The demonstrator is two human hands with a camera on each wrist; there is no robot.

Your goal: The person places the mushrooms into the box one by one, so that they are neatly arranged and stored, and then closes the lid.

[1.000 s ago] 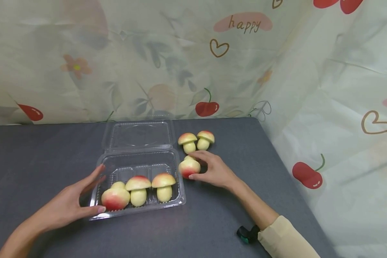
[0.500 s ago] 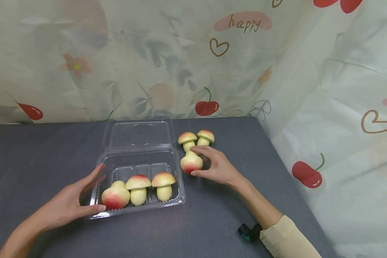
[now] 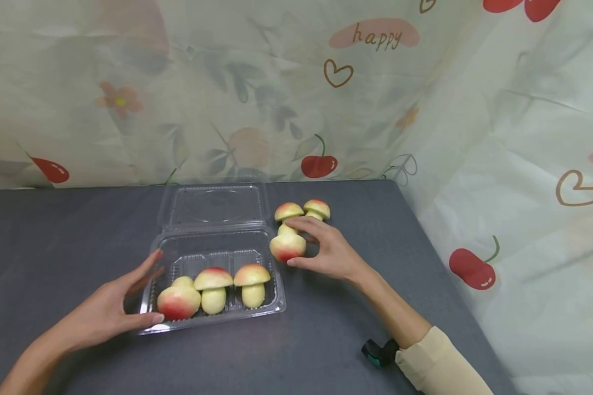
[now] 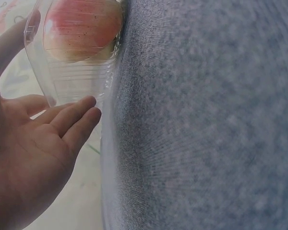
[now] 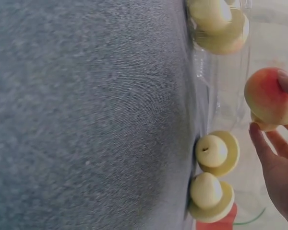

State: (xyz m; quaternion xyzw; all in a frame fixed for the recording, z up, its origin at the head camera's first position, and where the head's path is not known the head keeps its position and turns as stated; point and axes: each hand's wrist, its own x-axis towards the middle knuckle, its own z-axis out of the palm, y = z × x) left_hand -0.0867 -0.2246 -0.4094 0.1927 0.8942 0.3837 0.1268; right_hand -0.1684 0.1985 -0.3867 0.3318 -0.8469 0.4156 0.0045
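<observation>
In the head view my right hand (image 3: 328, 250) pinches a mushroom-shaped piece (image 3: 287, 248) with a pale stem and red-blushed cap, thumb at the cap and fingers by the stem. It is raised beside the right rim of a clear plastic container (image 3: 271, 315), as the right wrist view also shows. My left hand (image 3: 106, 312) rests against the container's left end, thumb at the front rim and fingers along the side; the left wrist view has those fingers nearly straight. Inside, along the front, sit three similar mushrooms: left (image 3: 179, 303), middle (image 3: 213, 285) and right (image 3: 252, 285).
Two more mushrooms, one left (image 3: 288, 211) and one right (image 3: 317, 208), stand behind my right hand, partly covered by it. The container's hinged lid (image 3: 214, 206) lies open at the back. A patterned curtain (image 3: 217, 99) borders the grey table (image 3: 316, 351).
The right hand has lifted its mushroom away from the table and shifted it slightly back, then left toward the container's right rim. The left hand and container keep their places.
</observation>
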